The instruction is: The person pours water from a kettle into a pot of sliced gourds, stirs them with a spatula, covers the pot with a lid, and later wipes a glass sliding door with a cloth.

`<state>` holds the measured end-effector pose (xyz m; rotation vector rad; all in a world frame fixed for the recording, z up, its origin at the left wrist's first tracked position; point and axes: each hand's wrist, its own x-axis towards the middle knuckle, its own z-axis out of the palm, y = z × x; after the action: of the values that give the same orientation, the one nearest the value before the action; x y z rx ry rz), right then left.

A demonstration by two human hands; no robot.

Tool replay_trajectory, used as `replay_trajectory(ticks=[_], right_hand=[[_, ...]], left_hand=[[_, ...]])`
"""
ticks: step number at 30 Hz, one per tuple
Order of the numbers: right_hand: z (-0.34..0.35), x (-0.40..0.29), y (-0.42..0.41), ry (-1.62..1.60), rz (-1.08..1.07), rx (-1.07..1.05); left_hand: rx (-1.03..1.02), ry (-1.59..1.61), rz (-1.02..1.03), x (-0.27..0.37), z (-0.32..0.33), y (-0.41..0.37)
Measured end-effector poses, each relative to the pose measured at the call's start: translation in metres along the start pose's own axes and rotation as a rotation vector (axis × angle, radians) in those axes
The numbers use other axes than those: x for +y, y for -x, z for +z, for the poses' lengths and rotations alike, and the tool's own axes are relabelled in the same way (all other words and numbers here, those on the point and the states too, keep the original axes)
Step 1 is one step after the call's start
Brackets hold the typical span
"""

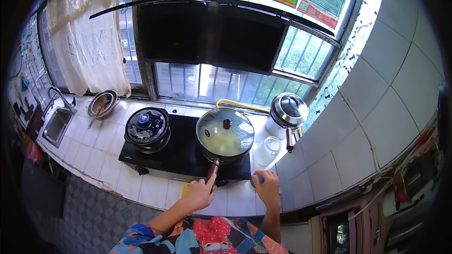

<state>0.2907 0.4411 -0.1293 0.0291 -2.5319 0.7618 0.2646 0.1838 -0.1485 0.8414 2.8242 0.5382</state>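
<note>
On the right burner of the black gas stove (183, 148) stands a frying pan with a domed glass lid (226, 137); pale yellow-green food shows through the misted glass. My left hand (200, 194) grips the pan's brown handle (213, 171). Beside the stove's front right corner, my right hand (268, 187) is on a round blue object (257, 180), partly hidden by the fingers; it looks like a lid. A clear jar (268, 151) stands just beyond that hand. Something yellow (184, 190) lies partly hidden by my left hand.
A dark blue patterned lidded pot (146, 127) sits on the left burner. Behind the jar stands a steel lidded saucepan (289, 109). Further left are a metal bowl (103, 104) with food and a utensil, and a sink (59, 127). A black range hood (212, 35) hangs above; a tiled wall (328, 158) bounds the right.
</note>
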Motion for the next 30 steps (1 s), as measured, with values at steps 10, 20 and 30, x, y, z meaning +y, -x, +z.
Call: replay_trajectory(ticks=[10,20,30], right_hand=[[-0.001,0.028,0.028,0.062,0.089,-0.002],[0.014,0.028,0.015,0.022,0.046,-0.106],[0.042,-0.006,-0.01,-0.065,-0.052,-0.076]], left_hand=[[-0.049,0.175,-0.05,-0.023,-0.008,0.008],[0.036,0.263,-0.22,-0.017,-0.002,0.003],[0.282,0.187,-0.005,-0.01,-0.001,0.0]])
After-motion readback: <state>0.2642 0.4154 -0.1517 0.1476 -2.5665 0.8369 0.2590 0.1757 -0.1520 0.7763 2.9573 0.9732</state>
